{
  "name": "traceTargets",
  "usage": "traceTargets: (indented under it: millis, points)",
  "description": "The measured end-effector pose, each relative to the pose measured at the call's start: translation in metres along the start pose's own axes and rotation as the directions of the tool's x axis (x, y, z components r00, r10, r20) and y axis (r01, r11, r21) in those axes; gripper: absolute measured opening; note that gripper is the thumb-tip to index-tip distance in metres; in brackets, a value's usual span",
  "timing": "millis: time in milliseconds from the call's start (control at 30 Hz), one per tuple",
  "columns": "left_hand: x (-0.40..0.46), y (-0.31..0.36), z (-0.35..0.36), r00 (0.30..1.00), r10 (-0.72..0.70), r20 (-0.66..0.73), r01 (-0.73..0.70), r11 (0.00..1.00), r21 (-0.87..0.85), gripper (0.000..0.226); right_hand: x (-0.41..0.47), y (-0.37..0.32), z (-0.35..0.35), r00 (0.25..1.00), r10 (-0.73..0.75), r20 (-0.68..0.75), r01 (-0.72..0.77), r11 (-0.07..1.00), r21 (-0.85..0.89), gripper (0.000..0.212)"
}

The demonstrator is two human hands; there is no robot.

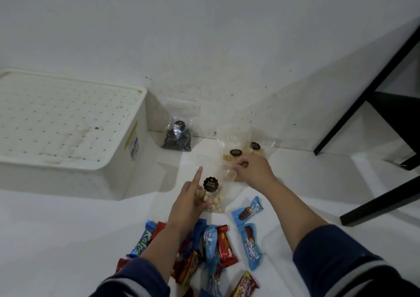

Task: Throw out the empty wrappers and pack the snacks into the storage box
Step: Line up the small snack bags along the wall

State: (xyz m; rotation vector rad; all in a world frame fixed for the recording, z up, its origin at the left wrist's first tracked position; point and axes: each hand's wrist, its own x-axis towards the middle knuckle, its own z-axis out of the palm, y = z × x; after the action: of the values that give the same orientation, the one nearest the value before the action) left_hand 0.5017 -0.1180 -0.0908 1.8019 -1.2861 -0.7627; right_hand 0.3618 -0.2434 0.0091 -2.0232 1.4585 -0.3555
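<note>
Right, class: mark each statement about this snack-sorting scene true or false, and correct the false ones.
1. The white storage box has its lid on. True.
2. The left hand holds a clear bag of pale biscuits. True.
3. The bag of dark biscuits lies in the box. False: it stands on the floor against the wall.
4. The right hand is on a red wrapper. False: it grips clear plastic.
</note>
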Motion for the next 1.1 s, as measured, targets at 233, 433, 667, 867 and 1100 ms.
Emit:
traceTargets:
  millis: [233,433,667,867,1100]
  points:
    - [0.002,-0.002,0.0,1.0,0.009,0.025,-0.008,1.0,-0.024,0.094,0.002,0.0,0.011,0.998,0.059,-0.035,-0.055,0.991,0.119,0.012]
    - [0.003,-0.004,0.001,1.0,0.002,0.023,-0.002,1.0,-0.024,0.095,0.002,0.0,0.02,0.99,0.115,-0.085,-0.089,0.96,0.265,0.008]
    - [0.003,-0.004,0.001,0.999,0.013,0.031,-0.012,1.0,-0.013,0.096,0.0,-0.002,0.023,0.991,0.123,-0.061,-0.096,0.938,0.335,0.011]
    - [0.003,-0.004,0.001,0.999,0.014,0.031,-0.014,1.0,-0.008,0.097,-0.003,-0.004,0.026,0.992,0.112,-0.06,-0.083,0.927,0.367,0.007]
    - [0.003,-0.006,0.003,0.999,0.004,0.034,-0.004,1.0,-0.009,0.097,0.001,-0.007,0.029,0.995,0.084,-0.052,-0.06,0.93,0.363,0.005]
